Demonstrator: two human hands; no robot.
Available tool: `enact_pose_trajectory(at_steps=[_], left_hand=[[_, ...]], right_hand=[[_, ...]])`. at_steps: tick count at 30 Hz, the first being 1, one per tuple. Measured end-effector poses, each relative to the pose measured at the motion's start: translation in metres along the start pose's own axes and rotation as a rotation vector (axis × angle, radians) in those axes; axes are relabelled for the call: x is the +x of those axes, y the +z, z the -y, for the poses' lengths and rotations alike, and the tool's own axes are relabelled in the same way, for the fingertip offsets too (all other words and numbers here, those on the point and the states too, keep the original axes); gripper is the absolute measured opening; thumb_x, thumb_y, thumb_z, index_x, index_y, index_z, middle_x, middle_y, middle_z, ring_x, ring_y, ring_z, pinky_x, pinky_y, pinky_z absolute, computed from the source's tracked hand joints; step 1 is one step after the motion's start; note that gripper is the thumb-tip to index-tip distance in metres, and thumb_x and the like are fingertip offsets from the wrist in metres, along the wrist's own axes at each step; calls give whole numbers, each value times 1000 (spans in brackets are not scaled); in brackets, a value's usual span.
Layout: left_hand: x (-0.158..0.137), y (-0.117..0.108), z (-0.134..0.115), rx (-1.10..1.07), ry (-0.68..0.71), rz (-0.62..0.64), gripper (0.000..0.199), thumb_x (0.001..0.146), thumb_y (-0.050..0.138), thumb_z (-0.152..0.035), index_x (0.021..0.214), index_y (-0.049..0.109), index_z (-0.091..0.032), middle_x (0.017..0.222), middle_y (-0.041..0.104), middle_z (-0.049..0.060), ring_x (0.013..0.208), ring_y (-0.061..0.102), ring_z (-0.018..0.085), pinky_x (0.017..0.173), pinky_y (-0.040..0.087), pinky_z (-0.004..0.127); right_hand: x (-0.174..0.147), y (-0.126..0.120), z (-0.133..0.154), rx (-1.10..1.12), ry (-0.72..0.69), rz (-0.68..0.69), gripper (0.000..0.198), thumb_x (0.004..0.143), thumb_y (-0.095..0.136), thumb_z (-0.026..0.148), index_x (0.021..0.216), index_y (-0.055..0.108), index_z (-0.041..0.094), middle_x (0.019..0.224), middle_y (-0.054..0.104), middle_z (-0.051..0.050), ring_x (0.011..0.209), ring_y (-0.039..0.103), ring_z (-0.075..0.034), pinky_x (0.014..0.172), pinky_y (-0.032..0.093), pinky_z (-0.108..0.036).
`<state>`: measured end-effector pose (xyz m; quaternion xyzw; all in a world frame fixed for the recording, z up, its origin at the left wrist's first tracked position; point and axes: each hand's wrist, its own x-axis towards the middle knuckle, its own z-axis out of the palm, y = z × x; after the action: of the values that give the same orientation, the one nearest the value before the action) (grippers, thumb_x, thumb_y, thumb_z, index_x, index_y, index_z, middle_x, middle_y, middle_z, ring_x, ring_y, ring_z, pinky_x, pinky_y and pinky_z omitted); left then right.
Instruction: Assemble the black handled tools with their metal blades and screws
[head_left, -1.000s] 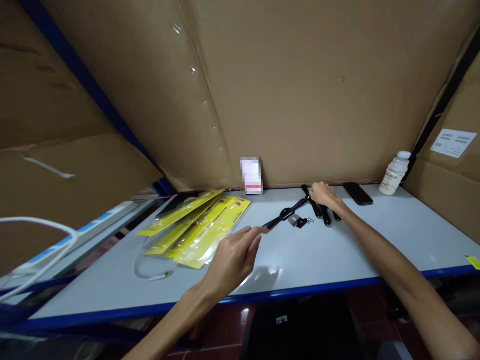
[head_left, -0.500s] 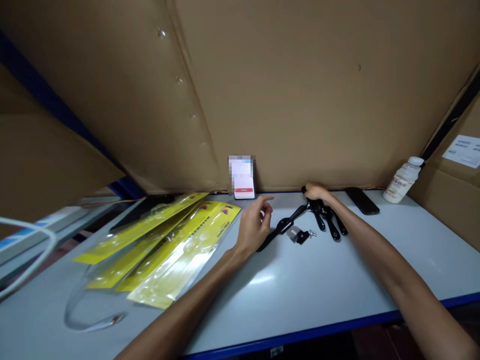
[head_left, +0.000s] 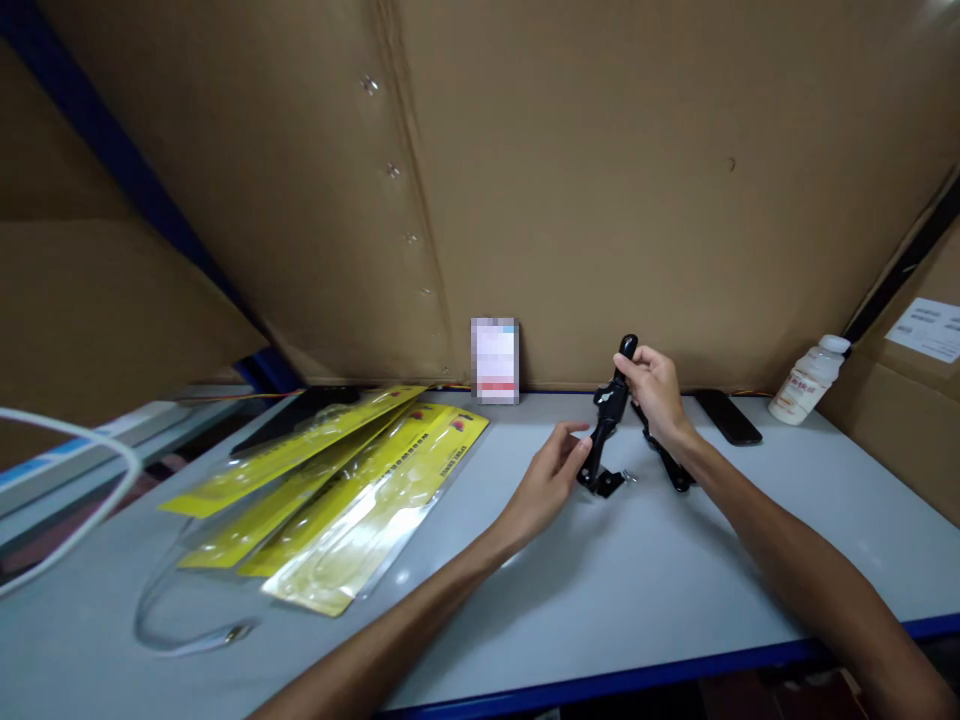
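A black spokeshave (head_left: 612,400) is raised at a slant above the table, its two handles pointing up and down. My right hand (head_left: 654,388) pinches the upper handle between thumb and fingers. Around the lower handle, my left hand (head_left: 556,466) has its thumb against the metal and its index finger stretched out; its other fingers are partly hidden. Beneath the lower end lie a small black plate (head_left: 610,485) and silver screws (head_left: 631,478). Another black spokeshave (head_left: 675,472) rests on the table behind my right wrist, mostly covered.
Yellow blister packs (head_left: 375,500) overlap on the left, beside a pale cable (head_left: 187,645). A lit phone (head_left: 495,360) leans on the cardboard wall (head_left: 585,200). At right are a dark phone (head_left: 727,416) and a white bottle (head_left: 810,380). The table has a blue front edge (head_left: 600,685).
My right hand has come up and toward me from the pile of black tools and now holds a spokeshave. My left hand has moved right to its lower handle. The view has shifted slightly.
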<state>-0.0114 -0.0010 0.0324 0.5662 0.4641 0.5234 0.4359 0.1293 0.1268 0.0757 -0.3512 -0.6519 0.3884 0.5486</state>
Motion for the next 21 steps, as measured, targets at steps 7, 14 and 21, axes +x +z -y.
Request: enact_pose_trajectory(at_steps=[7,14,21], left_hand=[[3,-1,13,-171,-230,128,51,82,55,-70,83,49,-19,48,34,-13,33,24,5,32,23,18],[15,-34,13,-161,-311,-97,45,84,57,-63,77,44,-22,45,33,-12,31,23,4,28,15,14],[24,-55,18,-196,-273,-228,39,90,54,-55,74,42,-21,44,33,-12,31,24,5,31,20,15]], right_hand=[[-39,19,-3,-76,10,57,34,87,60,49,69,51,20,58,58,2,49,47,-12,50,34,-23],[-57,-16,-27,-943,-205,317,32,101,48,30,76,65,19,72,69,-4,73,62,-18,62,36,-26],[-37,-17,-46,-1106,-420,742,33,91,51,4,114,68,21,120,67,-9,103,61,-21,76,42,-27]])
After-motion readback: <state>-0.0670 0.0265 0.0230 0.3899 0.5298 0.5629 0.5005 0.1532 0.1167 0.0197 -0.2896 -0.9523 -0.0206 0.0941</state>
